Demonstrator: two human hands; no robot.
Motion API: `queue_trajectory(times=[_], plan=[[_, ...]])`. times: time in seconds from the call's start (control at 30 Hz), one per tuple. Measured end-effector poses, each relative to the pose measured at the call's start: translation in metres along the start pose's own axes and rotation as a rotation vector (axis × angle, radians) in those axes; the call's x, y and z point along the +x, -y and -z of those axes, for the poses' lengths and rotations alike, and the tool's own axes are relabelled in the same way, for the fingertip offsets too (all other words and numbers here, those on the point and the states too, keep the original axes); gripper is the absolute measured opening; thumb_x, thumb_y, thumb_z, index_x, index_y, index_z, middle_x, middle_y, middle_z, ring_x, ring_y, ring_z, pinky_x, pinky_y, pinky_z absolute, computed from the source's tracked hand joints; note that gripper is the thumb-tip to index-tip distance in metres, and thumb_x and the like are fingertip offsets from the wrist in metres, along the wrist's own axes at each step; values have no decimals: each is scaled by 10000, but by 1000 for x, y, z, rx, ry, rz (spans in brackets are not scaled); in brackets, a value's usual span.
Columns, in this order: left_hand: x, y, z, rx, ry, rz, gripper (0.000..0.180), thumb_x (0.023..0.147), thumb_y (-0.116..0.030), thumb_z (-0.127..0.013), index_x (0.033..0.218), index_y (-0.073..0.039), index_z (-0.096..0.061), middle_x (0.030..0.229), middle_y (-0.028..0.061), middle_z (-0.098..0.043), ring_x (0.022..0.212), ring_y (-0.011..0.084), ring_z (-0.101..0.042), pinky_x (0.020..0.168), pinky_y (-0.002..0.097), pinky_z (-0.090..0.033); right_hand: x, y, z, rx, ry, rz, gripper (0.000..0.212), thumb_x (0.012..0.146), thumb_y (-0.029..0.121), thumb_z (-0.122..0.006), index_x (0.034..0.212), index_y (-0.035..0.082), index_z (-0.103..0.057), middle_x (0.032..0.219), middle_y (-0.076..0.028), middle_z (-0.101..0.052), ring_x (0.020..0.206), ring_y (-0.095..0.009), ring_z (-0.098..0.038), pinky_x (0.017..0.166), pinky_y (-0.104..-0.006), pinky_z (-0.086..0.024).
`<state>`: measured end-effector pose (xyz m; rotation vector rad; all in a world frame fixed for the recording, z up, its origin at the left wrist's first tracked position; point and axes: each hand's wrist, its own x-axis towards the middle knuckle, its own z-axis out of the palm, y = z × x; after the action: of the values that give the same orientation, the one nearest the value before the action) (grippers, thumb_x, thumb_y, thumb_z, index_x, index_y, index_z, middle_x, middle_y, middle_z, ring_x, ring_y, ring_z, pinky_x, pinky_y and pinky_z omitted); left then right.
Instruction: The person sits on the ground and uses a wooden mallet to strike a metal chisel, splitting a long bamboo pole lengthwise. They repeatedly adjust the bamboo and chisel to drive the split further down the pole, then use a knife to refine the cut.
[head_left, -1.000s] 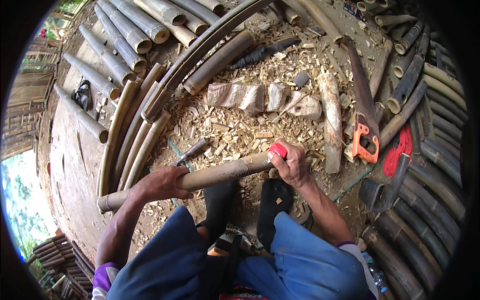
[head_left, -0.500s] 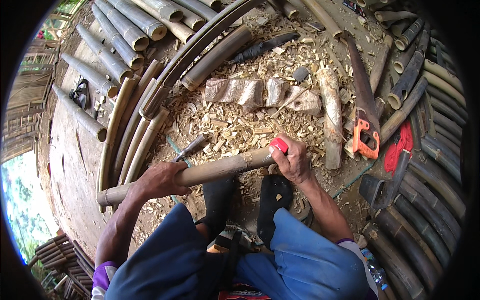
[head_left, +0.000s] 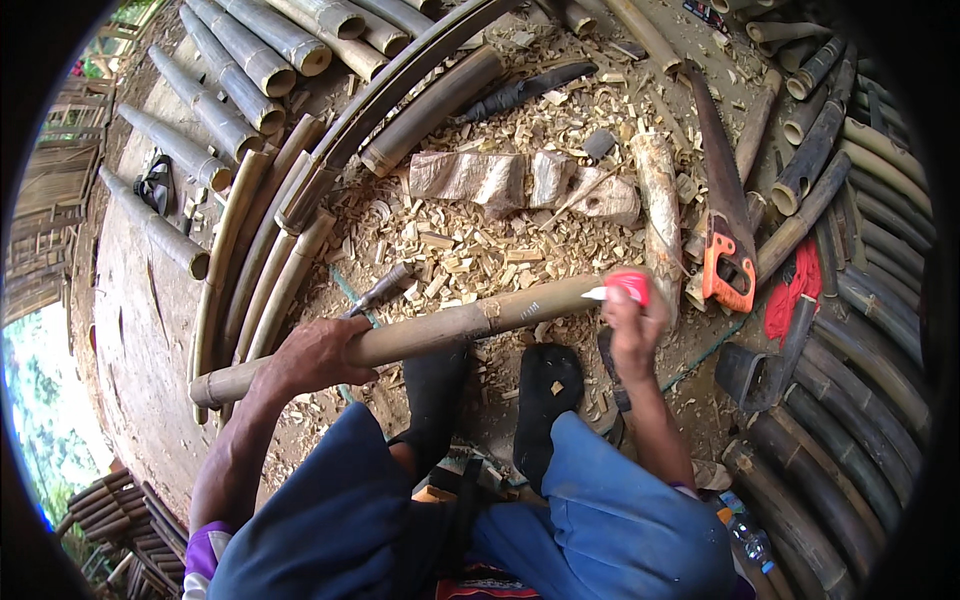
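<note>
A bamboo pole lies slantwise across in front of my shins, its right end higher in the picture. My left hand is wrapped round it left of the middle. White pen strokes show on its surface right of a node. In my right hand, slightly blurred, is a red correction pen with a white tip pointing left, near the pole's right end. Whether the tip touches the bamboo I cannot tell. Just beyond my left hand a tool with a dark handle lies partly hidden behind the pole.
Wood chips cover the ground around a notched wooden block. A handsaw with an orange handle rests to the right, near a red cloth. Bamboo poles line the right side, and more bamboo lies at far left.
My right hand has moved right with the correction pen, away from the pole's marked stretch, uncovering white strokes. The left hand still grips the pole, which has barely shifted.
</note>
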<state>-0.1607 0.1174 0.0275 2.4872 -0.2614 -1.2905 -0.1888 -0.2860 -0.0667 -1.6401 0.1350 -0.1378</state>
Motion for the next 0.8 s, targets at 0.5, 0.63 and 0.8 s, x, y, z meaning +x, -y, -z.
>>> queue_trajectory(times=[0.5, 0.63, 0.8], plan=[[5, 29, 3, -529, -181, -259, 507, 766, -291, -809, 1135, 25, -666, 924, 143, -698, 874, 253, -674, 815, 393, -536, -225, -76, 178, -1009, -466, -385, 415, 873, 25, -661, 1263, 1, -521, 1118, -244, -633, 1108, -459, -626, 954, -502, -484], [50, 4, 75, -534, -608, -83, 384, 798, -196, -855, 1097, -46, -668, 956, 134, -721, 883, 229, -695, 808, 411, -567, -232, -86, 184, -963, -465, -462, 538, 860, 49, -681, 1365, 15, -498, 1195, -252, -630, 1155, -458, -618, 995, -510, -485], [157, 18, 181, -55, -969, -31, 478, 807, -339, -856, 1160, -79, -664, 1044, 181, -740, 984, 370, -718, 843, 492, -572, -219, -63, 171, -918, -579, -579, 628, 841, 127, -721, 1423, 46, -498, 1284, -263, -625, 1203, -458, -604, 1018, -529, -472]])
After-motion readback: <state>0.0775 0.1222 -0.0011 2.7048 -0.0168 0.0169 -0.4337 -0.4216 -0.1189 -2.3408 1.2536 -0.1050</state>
